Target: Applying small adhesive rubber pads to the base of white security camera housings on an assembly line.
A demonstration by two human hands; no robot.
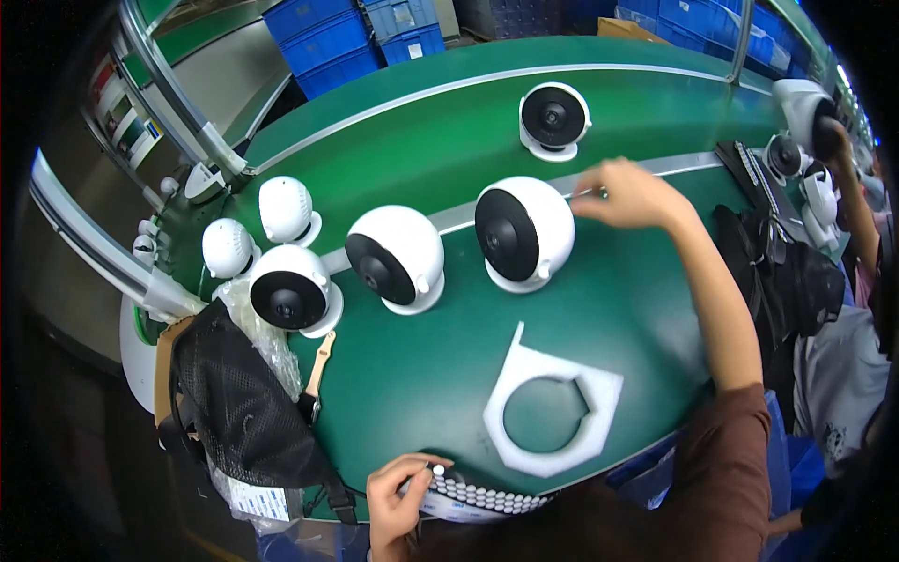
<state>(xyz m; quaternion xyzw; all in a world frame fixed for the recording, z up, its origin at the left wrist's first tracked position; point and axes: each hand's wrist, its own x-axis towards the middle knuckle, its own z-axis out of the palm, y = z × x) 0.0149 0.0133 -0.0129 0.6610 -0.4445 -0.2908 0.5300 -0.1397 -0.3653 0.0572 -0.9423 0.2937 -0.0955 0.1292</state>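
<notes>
My left hand (398, 496) is closed on the end of a sheet of round white pads (492, 498) at the near edge of the table. One pad stands up beside its fingertips. My right hand (637, 195) reaches out with its fingers pinched at the right side of a white ball-shaped camera (554, 220). Whatever lies between those fingers is too small to make out. That camera stands upright on its round foot, its black face turned left. To its left stands a similar white camera (412, 245). A white foam piece with a round hole (506, 448) lies flat nearer me.
Another camera (552, 120) stands on the green belt behind. Several more, one a front-facing camera (290, 288), stand at left. A black mesh bag (245, 398) and a wristwatch (320, 367) lie at the left edge. Another person's hand (838, 140) holds a camera at far right, past a black bag (796, 281).
</notes>
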